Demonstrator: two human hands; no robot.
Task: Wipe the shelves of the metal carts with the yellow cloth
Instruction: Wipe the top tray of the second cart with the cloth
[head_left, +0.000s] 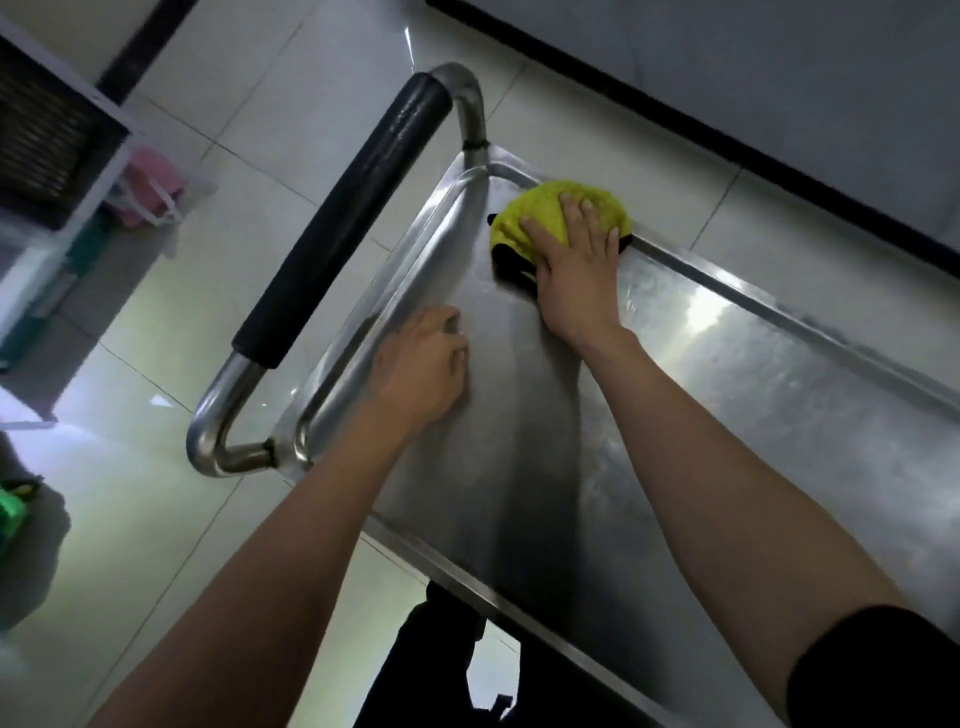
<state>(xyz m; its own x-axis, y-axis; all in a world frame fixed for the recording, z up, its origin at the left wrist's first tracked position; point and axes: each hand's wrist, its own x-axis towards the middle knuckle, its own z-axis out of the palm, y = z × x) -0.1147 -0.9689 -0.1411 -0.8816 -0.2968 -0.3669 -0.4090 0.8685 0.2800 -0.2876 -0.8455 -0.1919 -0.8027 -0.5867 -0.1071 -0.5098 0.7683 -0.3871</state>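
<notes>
Two hands work the top shelf (675, 415) of the cart. At the left our left hand (423, 366) rests on the steel beside the handle (343, 223), fingers loosely curled and holding nothing; we judge it should brace the cart so it cannot roll. Further right our right hand (579, 270) presses the yellow cloth (535, 218) flat, fingers straight and spread, into the far corner against the rim. We would keep the palm pressure even and draw long overlapping strokes rightward along that edge.
</notes>
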